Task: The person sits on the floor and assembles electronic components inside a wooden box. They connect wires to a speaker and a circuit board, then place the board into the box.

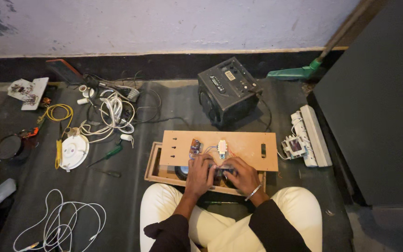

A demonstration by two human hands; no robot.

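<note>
Left hand (201, 171) and right hand (241, 175), fingers curled, grip a dark part over the wooden box (154, 163).

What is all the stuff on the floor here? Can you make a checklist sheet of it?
Surface: dark floor mat, person sitting on it.
Job's things: wooden panel with small circuit boards, lying across an open wooden box.
Clutter: black speaker box, white round disc, green screwdriver.
Hands: left hand and right hand both at the panel's near edge; what they grip is hidden.
Cables: white cable near, tangled wires far.
Surroundings: white power strip, pale wall.
</note>
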